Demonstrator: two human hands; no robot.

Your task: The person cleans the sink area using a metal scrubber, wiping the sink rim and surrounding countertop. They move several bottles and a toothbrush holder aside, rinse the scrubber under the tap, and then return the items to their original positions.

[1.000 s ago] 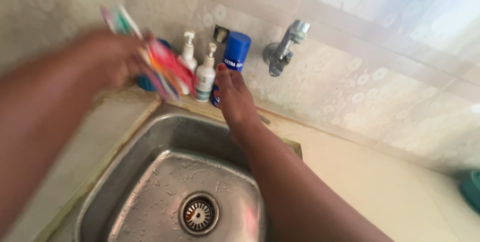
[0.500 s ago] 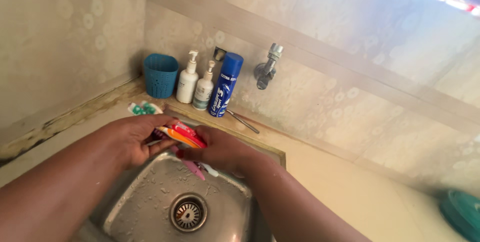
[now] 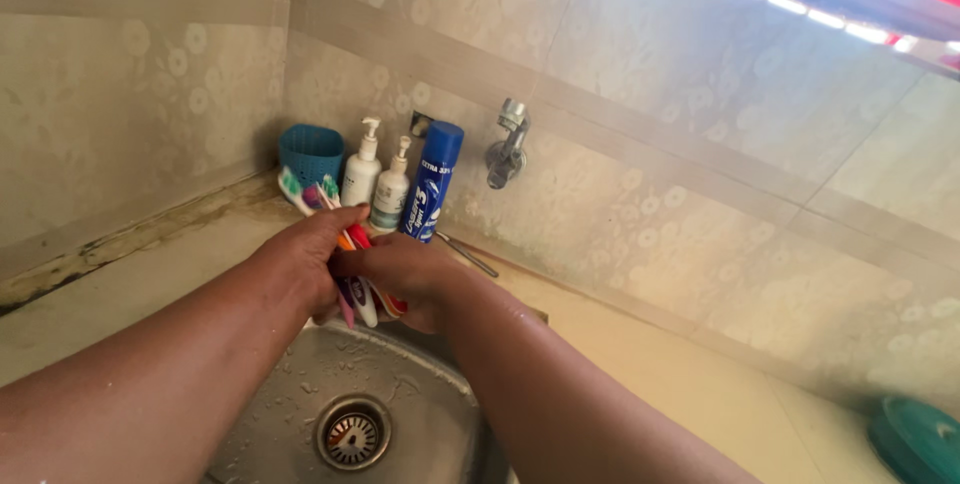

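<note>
Sink [image 3: 300,414]: steel basin right below you, wet with droplets, round drain [image 3: 353,433] at the bottom.
Left hand [image 3: 300,259]: closed around a bundle of toothbrushes [image 3: 352,284], bristle heads poking out past your knuckles toward the wall.
Right hand [image 3: 405,269]: fingers curled onto the handle ends of the same bundle, touching your left hand.
Step in hand: you appear to be gathering or squaring the brushes over the basin; I judge a next move would call for a firm two-handed hold so none slips into the sink.
Ledge: behind the bundle stand a blue mesh cup [image 3: 310,154], two white pump bottles [image 3: 360,174], a tall blue spray can [image 3: 430,182] and a thin metal tool [image 3: 465,254] lying flat.
Wall: pale patterned tiles, a metal tap [image 3: 507,142] above the ledge.
Counter [image 3: 640,364]: cream, with a teal lid [image 3: 915,439] far right.
Room: daylight from a window, upper right.
</note>
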